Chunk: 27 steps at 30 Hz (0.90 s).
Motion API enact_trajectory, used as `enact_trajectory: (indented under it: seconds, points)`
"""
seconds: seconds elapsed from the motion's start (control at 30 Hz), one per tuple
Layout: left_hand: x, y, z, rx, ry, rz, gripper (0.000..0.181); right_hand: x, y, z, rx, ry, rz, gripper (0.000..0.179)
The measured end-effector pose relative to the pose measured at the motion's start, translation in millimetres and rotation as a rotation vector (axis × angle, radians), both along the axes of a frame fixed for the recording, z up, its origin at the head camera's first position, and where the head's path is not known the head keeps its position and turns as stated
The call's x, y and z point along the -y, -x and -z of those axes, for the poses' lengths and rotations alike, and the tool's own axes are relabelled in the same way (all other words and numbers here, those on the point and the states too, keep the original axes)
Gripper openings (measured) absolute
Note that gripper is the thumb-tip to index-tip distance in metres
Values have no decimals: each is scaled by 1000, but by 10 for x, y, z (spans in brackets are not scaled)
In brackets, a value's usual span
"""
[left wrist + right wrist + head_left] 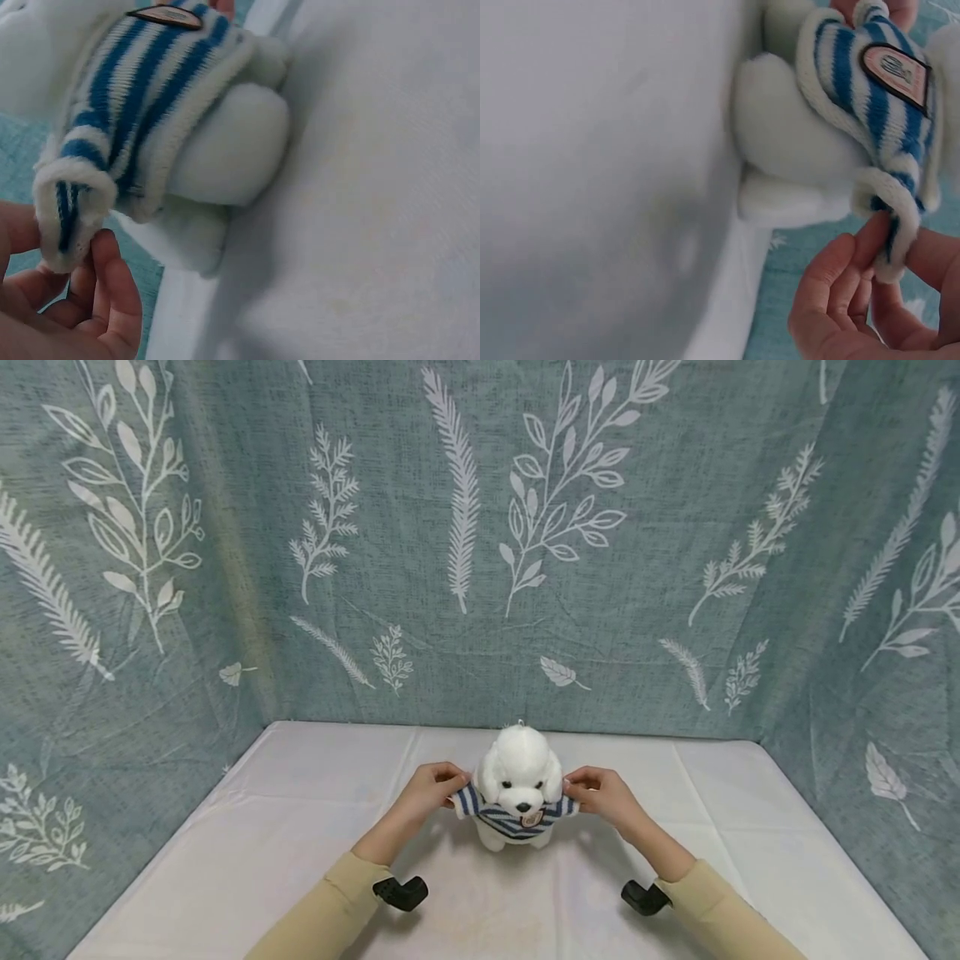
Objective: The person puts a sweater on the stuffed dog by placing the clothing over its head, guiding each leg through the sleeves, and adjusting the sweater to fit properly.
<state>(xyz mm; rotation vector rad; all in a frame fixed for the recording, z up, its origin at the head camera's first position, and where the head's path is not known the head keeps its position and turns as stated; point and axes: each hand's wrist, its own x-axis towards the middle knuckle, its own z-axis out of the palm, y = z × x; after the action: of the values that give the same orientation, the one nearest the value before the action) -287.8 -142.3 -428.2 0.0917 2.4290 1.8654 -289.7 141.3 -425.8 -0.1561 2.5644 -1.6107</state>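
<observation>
A white plush dog (519, 768) stands upright on the table, facing the camera, in a blue-and-white striped knitted sweater (510, 821). An oval-to-shield patch (897, 73) with a dark border sits on the sweater's chest. My left hand (433, 789) pinches the sleeve cuff (46, 225) on the left side between thumb and fingers. On the other side, my right hand (606, 795) pinches the opposite sleeve cuff (900, 244). Both sleeves are drawn outward from the body. The plush legs (238, 146) show below the sweater's hem.
A white cloth covers the table (315, 793). Teal curtains (420, 527) with white leaf prints rise behind and on both sides. Black wrist devices (402, 893) are strapped at both beige sleeves (330, 902).
</observation>
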Motion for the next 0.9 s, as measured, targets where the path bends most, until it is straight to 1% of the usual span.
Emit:
enact_trajectory:
  seconds: [0.13,0.23,0.3,0.33,0.4,0.47,0.5,0.53,0.57,0.6,0.63,0.7,0.77,0.8,0.9]
  points:
    - [-26,17,32,-11,99,16,15,53,41,46,28,-4,25,21]
    - [-44,7,21,-37,189,16,15,70,41,45,18,-8,41,21]
    - [-45,-15,-10,-83,256,-13,14,54,23,28,-7,-2,48,22]
    - [-39,-34,-32,-123,282,-33,14,36,10,18,-31,1,51,24]
    - [-26,-85,-99,-207,298,-81,15,-14,-20,-14,-100,11,50,27]
    - [-13,-148,-187,-281,272,-109,18,-67,-52,-62,-203,17,35,32]
    - [-9,-180,-233,-310,243,-107,21,-83,-89,-117,-244,23,15,33]
    - [-5,-218,-280,-330,214,-95,24,-88,-133,-178,-281,33,-12,34]
    - [-18,-281,-355,-336,186,-74,27,-98,-145,-203,-314,49,-48,34]
    - [-24,-316,-390,-342,167,-45,31,-100,-159,-228,-335,69,-87,34]
    - [-34,-345,-416,-341,153,-12,35,-94,-172,-247,-347,89,-127,35]
    - [-68,-399,-449,-332,134,40,40,-62,-189,-267,-333,122,-198,35]
    - [-114,-437,-456,-322,123,74,44,-34,-155,-208,-323,132,-244,38]
    - [-128,-424,-421,-322,119,81,46,-9,-165,-207,-313,131,-253,39]
    - [-193,-454,-401,-319,91,80,50,45,-181,-183,-290,127,-253,41]
